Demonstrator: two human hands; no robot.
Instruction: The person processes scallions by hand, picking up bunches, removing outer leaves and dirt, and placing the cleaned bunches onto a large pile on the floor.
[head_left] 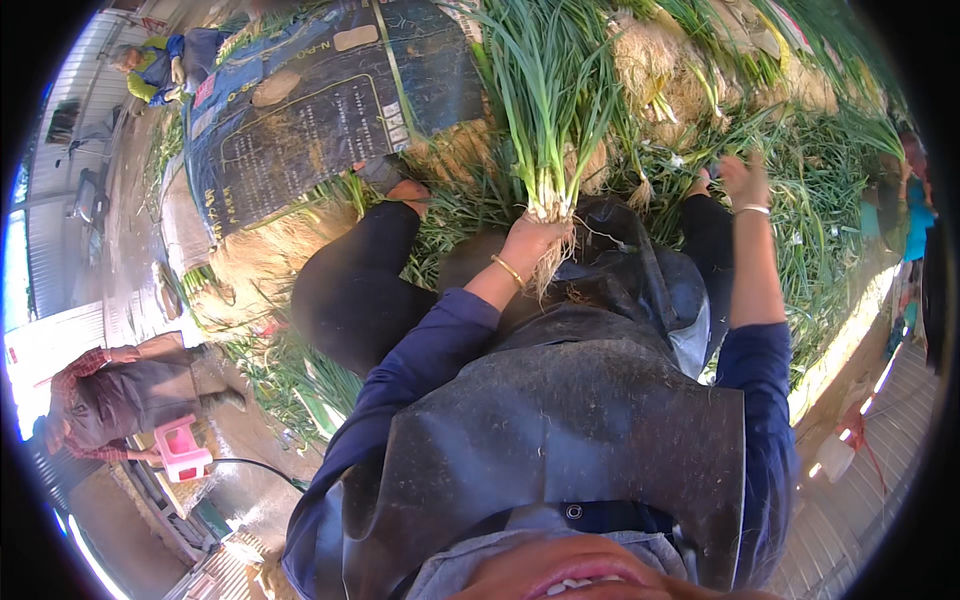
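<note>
My left hand (533, 247) is closed round the root end of a bunch of green onions (548, 130). Their white stems and long green leaves point away from me, and pale stringy roots hang below the fist. Off to the right, my right hand (744, 182) is raised over loose green leaves (800, 220). Motion smears its fingers, so their pose and anything in them cannot be made out. A dark waterproof apron (560, 420) covers my front and lap.
Root-ended bundles (645, 65) lie beyond my feet. A dark printed sack (300, 110) covers more bundles at the far left. One person (165, 65) is at the far left; another (120, 390) holds a pink stool (182, 448) at the left. Someone in blue (918, 215) shows at the right edge.
</note>
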